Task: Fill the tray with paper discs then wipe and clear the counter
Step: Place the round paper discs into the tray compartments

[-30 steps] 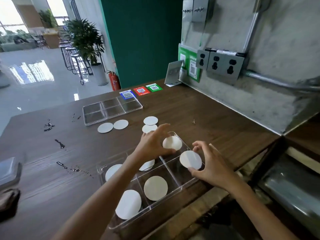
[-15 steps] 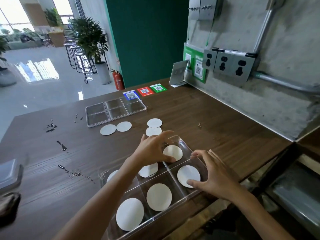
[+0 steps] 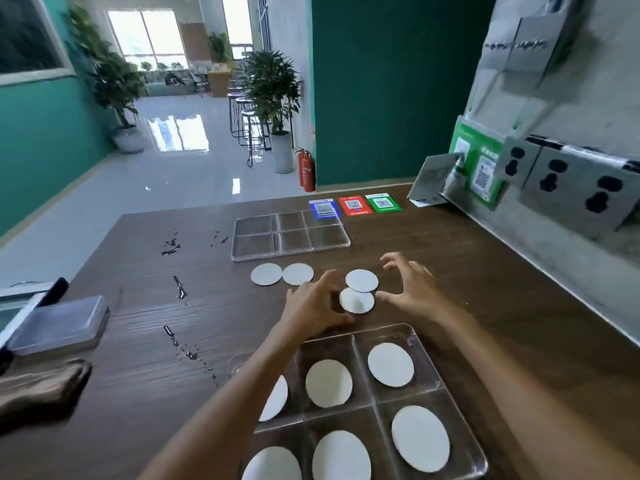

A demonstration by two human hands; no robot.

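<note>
The near clear tray (image 3: 438, 379) has six compartments, and a white paper disc lies in each, such as the disc (image 3: 390, 364) at its far right. Beyond it, two overlapping loose discs (image 3: 357, 301) (image 3: 362, 280) lie on the wooden counter. My left hand (image 3: 313, 308) touches the left edge of the nearer one with its fingertips. My right hand (image 3: 410, 287) hovers on their right with its fingers spread and holds nothing. Two more discs (image 3: 266, 274) (image 3: 298, 274) lie to the left. A second clear tray (image 3: 252, 244) stands empty farther back.
Dark liquid spills (image 3: 180, 289) streak the counter's left half. A brown cloth (image 3: 38, 386) and a clear plastic lid (image 3: 59, 325) lie at the left edge. Three QR cards (image 3: 354, 206) sit at the back. A concrete wall with sockets (image 3: 568, 183) bounds the right side.
Both hands left the filled near tray and moved forward to the two loose discs beyond it. The disc under my right hand now lies in its compartment. The view tilted up.
</note>
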